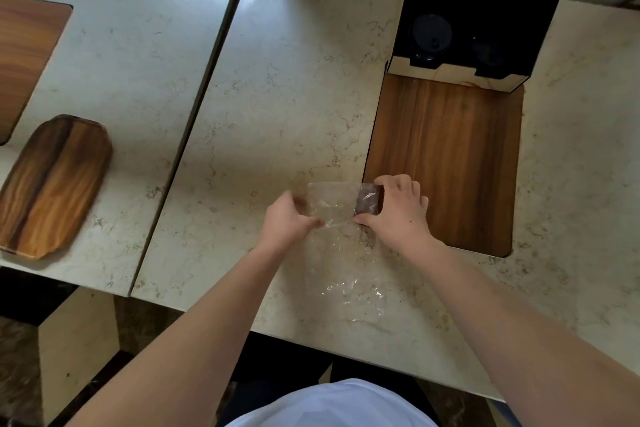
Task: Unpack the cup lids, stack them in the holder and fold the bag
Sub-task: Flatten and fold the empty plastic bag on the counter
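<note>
Two hands [289, 218] [401, 206] pinching bag [332, 204], seemingly unlabelled

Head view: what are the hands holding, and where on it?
Both hold the clear plastic bag: left hand pinches its left edge, right hand grips its right edge over the wooden inlay.

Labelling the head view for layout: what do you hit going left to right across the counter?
Loose wooden board → seam between the two stone slabs → left hand → clear plastic bag → right hand → inset wooden panel. The black lid holder sits behind that panel.
</note>
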`<action>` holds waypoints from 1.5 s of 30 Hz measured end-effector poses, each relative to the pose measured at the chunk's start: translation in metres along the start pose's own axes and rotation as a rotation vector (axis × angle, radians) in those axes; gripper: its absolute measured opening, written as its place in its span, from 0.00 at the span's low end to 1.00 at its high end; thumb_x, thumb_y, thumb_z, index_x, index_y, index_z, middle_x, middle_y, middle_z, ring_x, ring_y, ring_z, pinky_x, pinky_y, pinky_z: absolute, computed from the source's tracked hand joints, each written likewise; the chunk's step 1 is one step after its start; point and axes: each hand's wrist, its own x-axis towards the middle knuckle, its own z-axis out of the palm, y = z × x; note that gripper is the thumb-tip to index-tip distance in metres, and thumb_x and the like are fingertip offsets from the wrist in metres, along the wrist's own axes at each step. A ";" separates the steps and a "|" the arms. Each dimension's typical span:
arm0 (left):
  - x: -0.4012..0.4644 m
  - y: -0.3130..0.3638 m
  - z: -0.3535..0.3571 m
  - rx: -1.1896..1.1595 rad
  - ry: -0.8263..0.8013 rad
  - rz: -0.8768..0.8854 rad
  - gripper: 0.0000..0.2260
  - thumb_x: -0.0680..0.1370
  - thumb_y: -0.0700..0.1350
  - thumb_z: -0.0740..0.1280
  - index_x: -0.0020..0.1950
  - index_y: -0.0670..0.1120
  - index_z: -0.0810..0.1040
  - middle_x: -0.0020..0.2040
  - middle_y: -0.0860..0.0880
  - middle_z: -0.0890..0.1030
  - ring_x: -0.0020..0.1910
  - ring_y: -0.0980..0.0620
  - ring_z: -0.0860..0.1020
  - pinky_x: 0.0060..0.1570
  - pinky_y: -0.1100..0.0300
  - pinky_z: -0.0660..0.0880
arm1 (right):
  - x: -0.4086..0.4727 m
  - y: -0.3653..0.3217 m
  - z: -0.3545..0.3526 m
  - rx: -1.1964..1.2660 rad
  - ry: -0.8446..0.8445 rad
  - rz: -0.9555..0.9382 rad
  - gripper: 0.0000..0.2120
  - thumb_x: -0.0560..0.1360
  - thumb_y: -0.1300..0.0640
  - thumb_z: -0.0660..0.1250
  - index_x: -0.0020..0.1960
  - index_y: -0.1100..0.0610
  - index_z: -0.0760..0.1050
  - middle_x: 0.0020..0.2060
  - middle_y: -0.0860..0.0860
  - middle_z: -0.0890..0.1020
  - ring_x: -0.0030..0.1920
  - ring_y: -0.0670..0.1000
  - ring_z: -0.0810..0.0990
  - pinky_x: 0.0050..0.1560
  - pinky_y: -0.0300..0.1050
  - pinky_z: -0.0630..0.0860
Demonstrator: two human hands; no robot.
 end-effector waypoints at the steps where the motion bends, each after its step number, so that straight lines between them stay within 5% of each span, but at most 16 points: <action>1: -0.001 0.000 0.001 0.007 -0.013 0.014 0.19 0.66 0.44 0.82 0.51 0.45 0.78 0.44 0.52 0.81 0.43 0.51 0.79 0.37 0.60 0.73 | 0.001 -0.001 0.000 -0.001 -0.002 0.001 0.41 0.65 0.34 0.77 0.72 0.48 0.68 0.66 0.51 0.69 0.67 0.55 0.65 0.67 0.56 0.63; 6: -0.001 -0.006 -0.003 -0.067 -0.031 0.071 0.09 0.70 0.36 0.76 0.37 0.49 0.82 0.33 0.55 0.84 0.34 0.58 0.81 0.30 0.69 0.71 | -0.002 0.004 -0.006 0.032 -0.036 -0.007 0.43 0.67 0.35 0.77 0.76 0.50 0.65 0.67 0.50 0.70 0.69 0.54 0.68 0.70 0.56 0.65; 9: -0.004 -0.012 -0.008 -0.119 -0.043 0.113 0.10 0.72 0.34 0.75 0.37 0.49 0.82 0.30 0.59 0.83 0.29 0.63 0.79 0.31 0.69 0.72 | -0.009 0.010 -0.010 0.206 -0.046 -0.046 0.27 0.70 0.41 0.77 0.66 0.48 0.76 0.54 0.44 0.74 0.56 0.48 0.76 0.57 0.47 0.75; 12: -0.006 -0.017 -0.011 -0.152 -0.053 0.170 0.11 0.72 0.32 0.75 0.37 0.48 0.82 0.32 0.56 0.84 0.30 0.59 0.80 0.36 0.62 0.75 | -0.014 0.012 -0.011 0.355 -0.088 -0.060 0.11 0.71 0.46 0.78 0.50 0.47 0.82 0.45 0.40 0.79 0.47 0.45 0.78 0.45 0.41 0.73; 17: -0.009 -0.022 -0.009 -0.093 0.003 0.305 0.07 0.71 0.34 0.77 0.38 0.44 0.83 0.31 0.58 0.83 0.30 0.65 0.78 0.33 0.71 0.71 | -0.016 0.011 -0.018 0.478 -0.154 -0.056 0.09 0.71 0.45 0.79 0.47 0.46 0.83 0.42 0.42 0.83 0.45 0.42 0.80 0.42 0.36 0.74; 22: -0.009 -0.022 -0.009 0.024 0.009 0.404 0.08 0.70 0.38 0.79 0.39 0.46 0.82 0.36 0.51 0.82 0.34 0.57 0.78 0.36 0.64 0.74 | -0.015 0.010 -0.019 0.436 -0.136 -0.118 0.03 0.74 0.49 0.77 0.43 0.47 0.86 0.41 0.38 0.84 0.47 0.35 0.78 0.46 0.35 0.71; 25: -0.010 -0.025 -0.009 0.131 -0.027 0.473 0.06 0.71 0.37 0.79 0.39 0.39 0.83 0.37 0.46 0.82 0.36 0.46 0.79 0.37 0.55 0.74 | -0.017 0.014 -0.021 0.364 -0.138 -0.171 0.05 0.77 0.50 0.74 0.49 0.50 0.88 0.43 0.41 0.86 0.47 0.40 0.81 0.51 0.41 0.77; 28: -0.015 -0.029 -0.007 0.278 0.043 0.648 0.05 0.71 0.34 0.77 0.38 0.38 0.82 0.35 0.49 0.76 0.34 0.44 0.75 0.34 0.57 0.66 | -0.025 0.020 -0.019 0.273 -0.100 -0.291 0.06 0.79 0.54 0.71 0.49 0.55 0.86 0.43 0.46 0.86 0.46 0.44 0.82 0.51 0.48 0.80; 35: -0.029 -0.048 0.001 0.462 0.208 0.924 0.09 0.68 0.26 0.73 0.36 0.38 0.81 0.35 0.41 0.79 0.32 0.41 0.77 0.25 0.51 0.74 | -0.035 0.034 -0.010 0.011 0.070 -0.627 0.05 0.74 0.69 0.73 0.48 0.63 0.85 0.44 0.56 0.86 0.45 0.58 0.83 0.45 0.55 0.82; 45: -0.043 -0.053 -0.009 0.616 0.138 0.989 0.16 0.69 0.22 0.67 0.51 0.36 0.86 0.54 0.37 0.84 0.48 0.36 0.81 0.46 0.46 0.82 | -0.053 0.057 -0.005 -0.295 0.134 -0.880 0.22 0.72 0.74 0.72 0.64 0.61 0.82 0.56 0.60 0.83 0.46 0.61 0.80 0.39 0.55 0.79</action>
